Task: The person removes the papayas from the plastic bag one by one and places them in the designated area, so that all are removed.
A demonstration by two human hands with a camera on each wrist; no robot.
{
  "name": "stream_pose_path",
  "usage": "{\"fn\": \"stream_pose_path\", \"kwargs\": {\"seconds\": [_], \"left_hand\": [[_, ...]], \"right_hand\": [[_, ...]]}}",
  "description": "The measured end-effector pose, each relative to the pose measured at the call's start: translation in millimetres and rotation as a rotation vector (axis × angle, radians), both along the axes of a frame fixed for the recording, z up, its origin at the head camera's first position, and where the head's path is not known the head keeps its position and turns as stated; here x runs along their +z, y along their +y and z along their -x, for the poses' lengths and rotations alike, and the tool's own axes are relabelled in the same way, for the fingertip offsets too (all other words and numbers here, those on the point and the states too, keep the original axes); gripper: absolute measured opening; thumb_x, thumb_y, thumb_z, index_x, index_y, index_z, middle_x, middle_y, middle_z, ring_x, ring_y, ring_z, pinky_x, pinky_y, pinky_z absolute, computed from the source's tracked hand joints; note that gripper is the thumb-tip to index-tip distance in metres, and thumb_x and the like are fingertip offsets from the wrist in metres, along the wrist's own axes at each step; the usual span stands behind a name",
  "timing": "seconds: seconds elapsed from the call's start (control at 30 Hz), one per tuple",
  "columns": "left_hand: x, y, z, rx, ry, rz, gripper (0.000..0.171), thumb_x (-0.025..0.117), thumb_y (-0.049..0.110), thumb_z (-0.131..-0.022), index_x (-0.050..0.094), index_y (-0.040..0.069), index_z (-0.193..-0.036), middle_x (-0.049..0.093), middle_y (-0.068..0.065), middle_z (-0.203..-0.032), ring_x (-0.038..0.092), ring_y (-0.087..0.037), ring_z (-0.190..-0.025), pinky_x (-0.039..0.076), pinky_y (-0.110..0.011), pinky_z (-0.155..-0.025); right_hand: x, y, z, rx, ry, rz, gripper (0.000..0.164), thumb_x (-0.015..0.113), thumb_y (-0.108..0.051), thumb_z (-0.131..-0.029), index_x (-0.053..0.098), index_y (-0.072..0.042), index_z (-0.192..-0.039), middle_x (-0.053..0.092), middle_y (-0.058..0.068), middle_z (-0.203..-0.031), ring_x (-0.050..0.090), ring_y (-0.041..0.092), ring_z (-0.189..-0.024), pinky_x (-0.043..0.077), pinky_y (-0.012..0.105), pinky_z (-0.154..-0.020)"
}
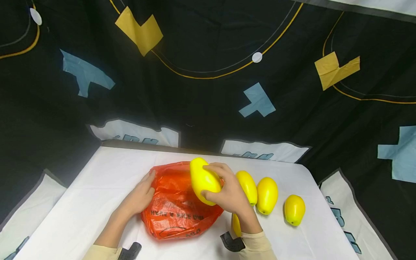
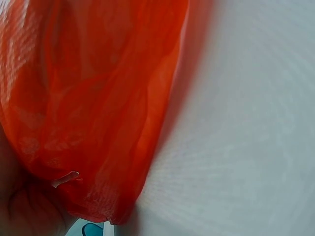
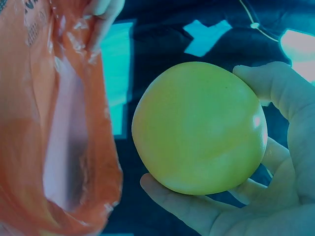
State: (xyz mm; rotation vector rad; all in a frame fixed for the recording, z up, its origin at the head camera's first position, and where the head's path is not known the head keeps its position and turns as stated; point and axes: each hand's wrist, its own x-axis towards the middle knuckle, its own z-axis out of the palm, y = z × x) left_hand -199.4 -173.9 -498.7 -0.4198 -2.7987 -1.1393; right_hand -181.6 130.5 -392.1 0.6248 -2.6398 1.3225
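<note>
A yellow mango (image 1: 204, 180) is held in my right hand (image 1: 227, 189), thumb and fingers around its right side, above the right part of a red plastic bag (image 1: 172, 220). In the right wrist view the mango (image 3: 197, 128) is beside the bag's open mouth (image 3: 74, 142), apart from it. My left hand (image 1: 141, 193) pinches the bag's left edge; its fingers (image 3: 101, 19) also show on the rim in the right wrist view. Bag and part of the left hand (image 2: 29, 206) fill the left wrist view's left side. What lies inside the bag is hidden.
To the right of my right hand lie mangoes: one (image 1: 247, 186) close by, a second (image 1: 267, 195) beside it, a third (image 1: 294, 210) farther right. Another mango (image 1: 236, 227) is partly hidden under my right wrist. The white table (image 1: 325, 231) ends at a black curtain (image 1: 201, 108).
</note>
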Motion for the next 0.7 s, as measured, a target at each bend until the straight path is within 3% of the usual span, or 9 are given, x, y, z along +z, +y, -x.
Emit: {"fn": "stream_pose_path", "kwargs": {"seconds": [0.3, 0.7], "left_hand": [[1.1, 1, 0.2, 0.002, -0.019, -0.007, 0.058, 0.044, 0.001, -0.095, 0.023, -0.016, -0.146, 0.019, -0.032, -0.154, 0.020, -0.047, -0.141, 0.019, -0.058, -0.114], [1.8, 1, -0.1, 0.005, -0.038, -0.008, 0.059, 0.043, 0.001, -0.095, 0.021, -0.014, -0.147, 0.017, -0.031, -0.155, 0.018, -0.045, -0.142, 0.018, -0.058, -0.114]], "right_hand": [[12.3, 25, -13.5, -0.104, 0.051, 0.005, 0.067, 0.084, -0.021, -0.066, 0.061, -0.041, -0.125, 0.049, -0.018, -0.131, 0.050, 0.015, -0.113, 0.053, 0.039, -0.082], [10.1, 62, -26.3, -0.167, 0.051, 0.084, 0.065, 0.084, -0.014, -0.069, 0.061, -0.037, -0.126, 0.048, -0.013, -0.134, 0.046, 0.019, -0.118, 0.055, 0.043, -0.083]]}}
